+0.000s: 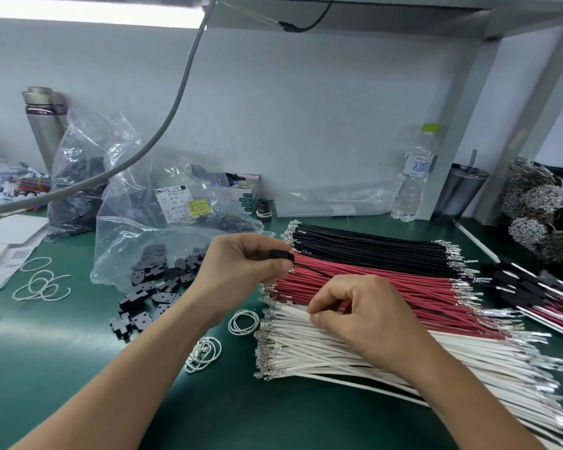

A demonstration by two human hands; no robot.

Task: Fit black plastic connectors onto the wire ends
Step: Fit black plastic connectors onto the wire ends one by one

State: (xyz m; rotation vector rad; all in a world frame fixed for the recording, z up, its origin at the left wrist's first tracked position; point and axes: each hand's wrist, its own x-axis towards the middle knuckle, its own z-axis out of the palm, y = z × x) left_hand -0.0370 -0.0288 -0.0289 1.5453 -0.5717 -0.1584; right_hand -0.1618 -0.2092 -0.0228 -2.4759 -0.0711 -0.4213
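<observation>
My left hand (241, 264) pinches a black plastic connector (281, 255) between thumb and fingers, above the left ends of the wires. A thin black wire (316, 271) runs from that connector down to the right, behind my right hand. My right hand (358, 316) lies over the red wires (387, 287) and white wires (322, 355), fingers curled and pinching at a wire near the white ends. Black wires (371, 245) lie in a row behind the red ones. Loose black connectors (150, 293) are scattered on the green mat to the left.
Clear plastic bags (137, 228) of connectors stand at the back left, with a metal flask (43, 125) behind. White loops of string (242, 321) lie near my left wrist. A water bottle (415, 177) and a cup (459, 193) stand at the back right. Finished assemblies (533, 297) lie at the right.
</observation>
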